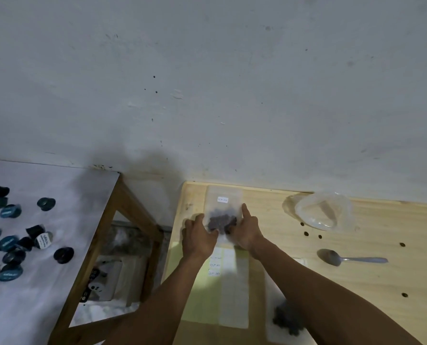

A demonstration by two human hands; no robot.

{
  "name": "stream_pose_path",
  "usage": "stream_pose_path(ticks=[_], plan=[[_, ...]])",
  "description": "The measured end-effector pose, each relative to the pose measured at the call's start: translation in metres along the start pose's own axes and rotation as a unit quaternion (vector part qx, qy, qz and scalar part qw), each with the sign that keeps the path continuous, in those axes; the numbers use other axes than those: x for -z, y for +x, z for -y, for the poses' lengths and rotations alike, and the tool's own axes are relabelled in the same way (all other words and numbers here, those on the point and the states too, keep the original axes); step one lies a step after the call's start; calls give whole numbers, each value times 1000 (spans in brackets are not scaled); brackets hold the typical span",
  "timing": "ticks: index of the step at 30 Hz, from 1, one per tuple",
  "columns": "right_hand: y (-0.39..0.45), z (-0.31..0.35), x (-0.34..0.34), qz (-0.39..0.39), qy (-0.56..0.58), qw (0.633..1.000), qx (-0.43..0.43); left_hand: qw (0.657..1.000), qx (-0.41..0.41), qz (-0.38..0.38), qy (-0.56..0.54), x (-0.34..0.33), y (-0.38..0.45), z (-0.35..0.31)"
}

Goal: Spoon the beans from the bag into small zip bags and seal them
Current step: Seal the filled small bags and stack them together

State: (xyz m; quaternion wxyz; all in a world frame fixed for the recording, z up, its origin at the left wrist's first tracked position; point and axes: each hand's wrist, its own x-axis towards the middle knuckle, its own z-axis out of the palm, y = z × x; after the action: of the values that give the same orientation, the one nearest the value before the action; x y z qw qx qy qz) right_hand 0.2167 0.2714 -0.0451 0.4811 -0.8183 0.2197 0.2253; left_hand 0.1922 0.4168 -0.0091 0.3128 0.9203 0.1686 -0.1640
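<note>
Up by the wall, a small zip bag (223, 207) lies flat on the wooden table (369, 275), with a white label near its top and a dark heap of beans (221, 221) in its lower half. Both hands are on it: the left hand (199, 239) grips its left edge with curled fingers, the right hand (245, 231) holds its right edge with the forefinger stretched straight along the side. Nearer the person lie a stack of empty bags (233, 292) with labels and, partly hidden by the right forearm, a bag of beans (285, 317). To the right sit a clear plastic tub (323, 211), a spoon (349, 258) and some loose beans (306, 234). Left of the table, a white-topped stand (58, 195) holds scattered dark capsules (10, 241)
</note>
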Motion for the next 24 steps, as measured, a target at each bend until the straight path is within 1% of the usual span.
stream_pose_path(ticks=[4,6,8,9,10,11,13,14,18,19,20,22,24], plan=[[-17,4,10,2,18,999,26,1000,9,4,-14,3,0,3],[-38,6,25,-11,35,998,49,1000,20,-20,-14,7,-6,5],[-60,-4,47,-38,37,996,70,998,-2,-55,-41,10,-22,7],[-72,-13,60,-63,31,995,77,996,-25,-52,-69,10,-33,6],[-84,-23,72,-87,22,992,85,993,-44,-23,-106,10,-44,5],[-95,-34,81,-107,9,991,84,989,-54,23,-134,7,-57,2],[-117,-56,96,-136,-22,989,59,980,-59,124,-144,0,-81,-3],[-126,-67,101,-141,-34,989,40,976,-57,161,-137,-5,-90,-6],[-138,-121,109,-126,-115,985,-33,956,-19,257,-140,-34,-122,-20],[-139,-131,107,-115,-130,984,-46,951,-3,274,-143,-39,-128,-22],[-149,-128,107,-107,-134,984,-51,947,12,284,-147,-44,-134,-26],[-163,-120,104,-95,-124,987,-34,947,25,281,-155,-53,-140,-30],[-170,-121,101,-103,-100,989,-20,950,25,267,-162,-57,-148,-36]])
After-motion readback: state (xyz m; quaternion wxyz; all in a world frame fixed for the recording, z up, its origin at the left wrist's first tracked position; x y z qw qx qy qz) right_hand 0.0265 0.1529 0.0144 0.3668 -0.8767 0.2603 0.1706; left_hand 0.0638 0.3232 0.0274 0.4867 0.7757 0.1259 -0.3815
